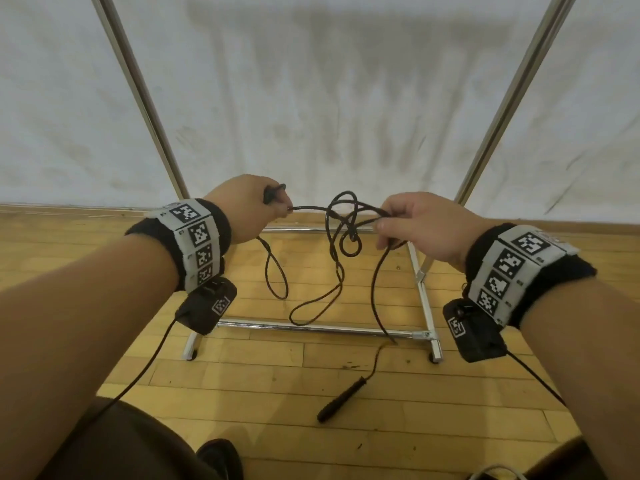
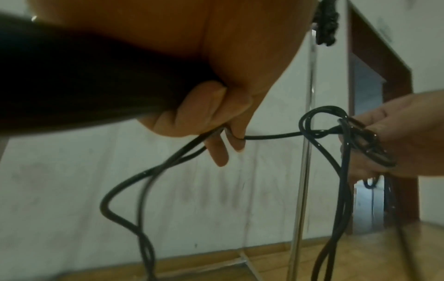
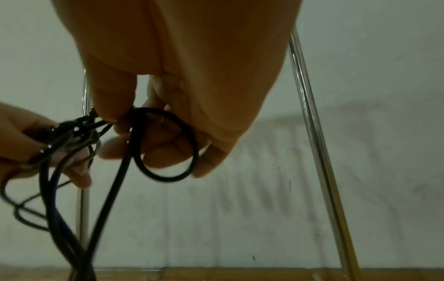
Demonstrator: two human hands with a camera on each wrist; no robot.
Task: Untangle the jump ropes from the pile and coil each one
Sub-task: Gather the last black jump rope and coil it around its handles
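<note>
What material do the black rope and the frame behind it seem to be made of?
Rope: probably plastic-coated cord, smooth and slightly glossy; small highlights show on it, and it keeps springy loops.
Frame: metal, likely polished steel or aluminium tube; bright reflections run along its bars.

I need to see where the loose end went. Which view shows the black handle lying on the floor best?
The head view: the black jump-rope handle lies in full on the wooden floor, its cord running up toward the right hand. Neither wrist view shows that handle at all; both show only cord loops and fingers.
</note>
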